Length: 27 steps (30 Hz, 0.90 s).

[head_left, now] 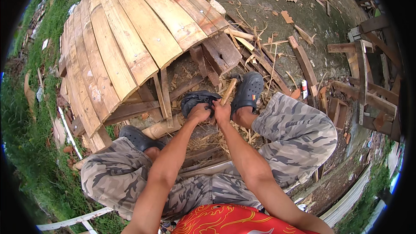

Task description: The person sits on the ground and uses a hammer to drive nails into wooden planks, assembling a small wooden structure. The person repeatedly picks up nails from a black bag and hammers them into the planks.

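Observation:
Between my feet, my left hand (199, 112) is closed on a crumpled black bag (195, 99), dark and soft-looking. Right beside it, my right hand (222, 111) grips the light wooden handle of a hammer (229, 92), whose dark head points up and away from me, close to my right clog. The fingertips of the two hands nearly meet at the edge of the bag, and what the bag contains is hidden. Just beyond stands a curved wooden structure (130, 34) of nailed planks, its near end hollow with dark supports showing.
Wood shavings and offcuts lie around my dark clogs (248, 93). Loose boards (303, 63) and a white-and-red tube (304, 89) are at the right, near a stack of old timber frames (362, 82). Grass (26, 134) borders the left side.

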### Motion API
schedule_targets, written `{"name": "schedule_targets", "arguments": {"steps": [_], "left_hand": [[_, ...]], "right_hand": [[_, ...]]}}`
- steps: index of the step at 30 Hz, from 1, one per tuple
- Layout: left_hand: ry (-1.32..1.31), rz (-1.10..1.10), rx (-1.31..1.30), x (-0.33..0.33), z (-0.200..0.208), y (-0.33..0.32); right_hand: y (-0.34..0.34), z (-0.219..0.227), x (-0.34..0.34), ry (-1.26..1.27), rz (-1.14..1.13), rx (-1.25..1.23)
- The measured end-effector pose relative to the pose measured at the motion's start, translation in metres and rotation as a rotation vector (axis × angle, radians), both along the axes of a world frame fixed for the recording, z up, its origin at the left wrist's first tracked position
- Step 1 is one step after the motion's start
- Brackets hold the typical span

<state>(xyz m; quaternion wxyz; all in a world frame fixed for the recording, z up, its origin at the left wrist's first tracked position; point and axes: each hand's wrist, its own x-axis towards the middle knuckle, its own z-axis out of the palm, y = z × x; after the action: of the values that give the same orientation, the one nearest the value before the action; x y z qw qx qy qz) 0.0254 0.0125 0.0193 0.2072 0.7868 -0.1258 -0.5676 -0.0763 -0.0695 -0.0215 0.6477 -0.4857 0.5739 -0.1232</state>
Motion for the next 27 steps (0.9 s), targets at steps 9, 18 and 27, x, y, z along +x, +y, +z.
{"name": "schedule_targets", "arguments": {"steps": [9,18,27], "left_hand": [[-0.413,-0.128,0.165,0.044,-0.009,0.03],[-0.489,-0.472,0.188,0.047,-0.018,0.024],[-0.02,-0.13,0.184,0.056,-0.004,0.002]], "right_hand": [[-0.006,0.004,-0.001,0.054,0.028,0.052],[-0.015,0.022,0.007,0.11,0.069,0.112],[-0.018,0.027,0.011,0.037,0.029,0.171]]}}
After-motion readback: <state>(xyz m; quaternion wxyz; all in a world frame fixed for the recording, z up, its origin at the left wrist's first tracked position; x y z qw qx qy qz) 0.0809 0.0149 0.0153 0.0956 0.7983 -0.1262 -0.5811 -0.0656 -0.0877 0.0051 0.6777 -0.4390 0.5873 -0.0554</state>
